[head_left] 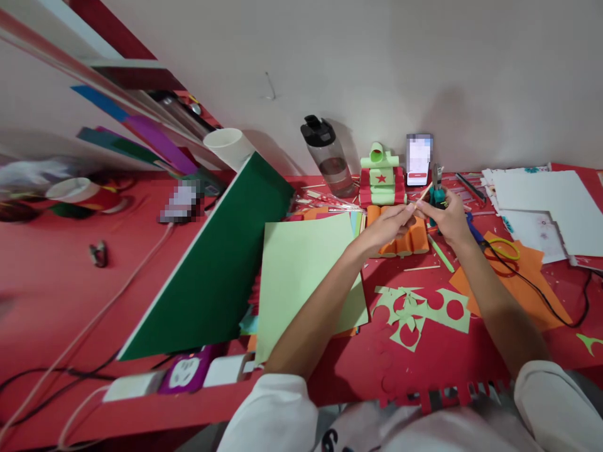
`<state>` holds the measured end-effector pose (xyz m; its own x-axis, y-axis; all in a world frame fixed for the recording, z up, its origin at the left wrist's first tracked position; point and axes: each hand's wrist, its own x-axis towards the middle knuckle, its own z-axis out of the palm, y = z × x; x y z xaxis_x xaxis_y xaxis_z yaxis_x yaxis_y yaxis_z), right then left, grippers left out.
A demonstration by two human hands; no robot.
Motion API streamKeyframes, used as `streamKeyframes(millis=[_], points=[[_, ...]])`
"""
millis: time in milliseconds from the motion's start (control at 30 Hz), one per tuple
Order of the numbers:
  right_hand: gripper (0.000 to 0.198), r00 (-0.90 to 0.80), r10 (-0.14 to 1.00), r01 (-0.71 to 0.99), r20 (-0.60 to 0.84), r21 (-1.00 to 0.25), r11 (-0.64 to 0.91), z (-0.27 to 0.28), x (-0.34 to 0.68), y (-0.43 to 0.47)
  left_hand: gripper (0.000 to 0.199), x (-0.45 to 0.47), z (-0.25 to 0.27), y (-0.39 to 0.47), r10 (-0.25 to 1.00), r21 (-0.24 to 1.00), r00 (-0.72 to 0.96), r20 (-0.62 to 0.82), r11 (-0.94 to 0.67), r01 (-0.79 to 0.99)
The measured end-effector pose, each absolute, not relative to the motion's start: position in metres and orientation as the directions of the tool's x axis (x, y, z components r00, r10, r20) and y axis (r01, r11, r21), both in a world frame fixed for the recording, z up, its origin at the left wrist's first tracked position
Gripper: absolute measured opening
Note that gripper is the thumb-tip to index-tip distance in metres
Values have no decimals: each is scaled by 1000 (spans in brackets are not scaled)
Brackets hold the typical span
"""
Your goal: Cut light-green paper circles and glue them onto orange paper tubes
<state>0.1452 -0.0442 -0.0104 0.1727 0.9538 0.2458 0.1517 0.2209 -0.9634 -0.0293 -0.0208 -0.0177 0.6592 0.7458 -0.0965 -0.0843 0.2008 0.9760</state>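
Note:
My left hand pinches a thin wooden stick, which slants up to the right. My right hand is close beside it, closed around pliers with teal handles, jaws pointing up. The thumb of that hand comes near the stick; I cannot tell whether it touches. Under my hands lies a row of orange paper rolls. Just behind stands a green and red paper model with a red star on its front. A phone with a lit screen leans against the wall behind my right hand.
Green sheets lie left of my forearm, beside a leaning dark green board. A water bottle stands at the wall. Green cut-out scraps, yellow-handled scissors, orange paper and white boards lie around on the red table.

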Motion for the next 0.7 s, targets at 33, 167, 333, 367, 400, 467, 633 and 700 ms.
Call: streamKeyframes(millis=[33,167,333,367,400,467,633,700], points=[[30,170,954,169,246,-961,218,-10,148,-44,42,-30,-17,-21,739,972,664,-119,224,-76],[29,91,958,210,271,-946,247,-8,157,-44,37,-30,-18,-19,744,986,658,-113,166,-19],[28,45,960,195,275,-945,262,-7,156,-46,55,-29,-22,-17,753,999,658,-23,-12,49],[28,49,959,190,278,-946,264,-8,155,-46,59,-29,-22,-17,754,998,657,-28,-15,60],[27,59,959,186,277,-947,262,-9,153,-46,61,-29,-22,-17,753,997,656,-39,-10,70],[25,86,960,173,267,-953,249,-10,151,-46,62,-29,-22,-17,745,996,663,-77,23,90],[23,136,963,111,231,-970,217,-15,152,-43,53,-32,-21,-19,681,977,701,-214,163,140],[25,174,963,88,206,-977,193,-18,155,-41,45,-34,-19,-19,670,972,705,-232,181,148]])
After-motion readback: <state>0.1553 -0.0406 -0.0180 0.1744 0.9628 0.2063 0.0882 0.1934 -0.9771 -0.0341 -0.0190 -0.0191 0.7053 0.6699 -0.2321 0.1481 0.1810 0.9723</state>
